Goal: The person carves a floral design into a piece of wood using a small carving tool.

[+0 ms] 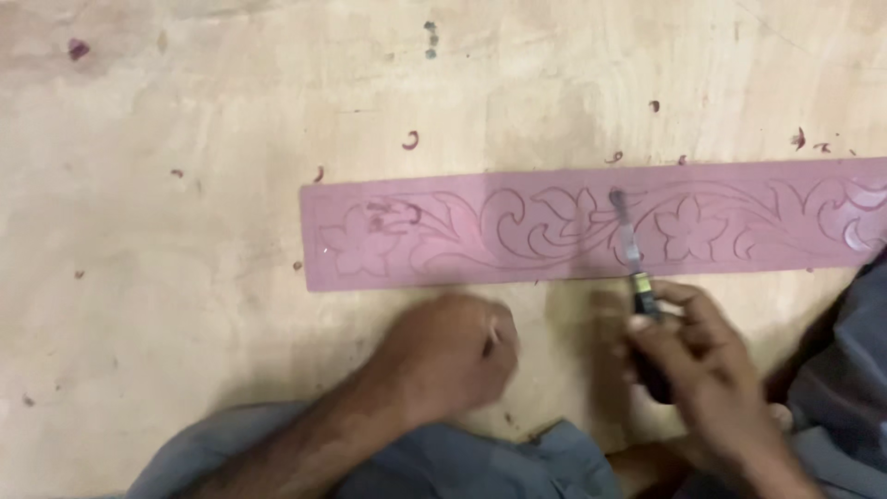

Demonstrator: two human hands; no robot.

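Head view: I've got the right hand at lower right of frame, grip clamped on a carving chisel by its dark handle. Blade runs up and slightly left; tip sits on the pink carved strip near mid-frame, at a leaf beside a flower outline. Strip's long axis is horizontal, from centre-left out past the right edge, lying flat on the plywood counter. So chisel crosses the strip nearly square. Left hand closed in a loose fist, empty as far as I can tell, just below the strip, not touching. Right hand is nearer the cut. Pink shavings scattered above.
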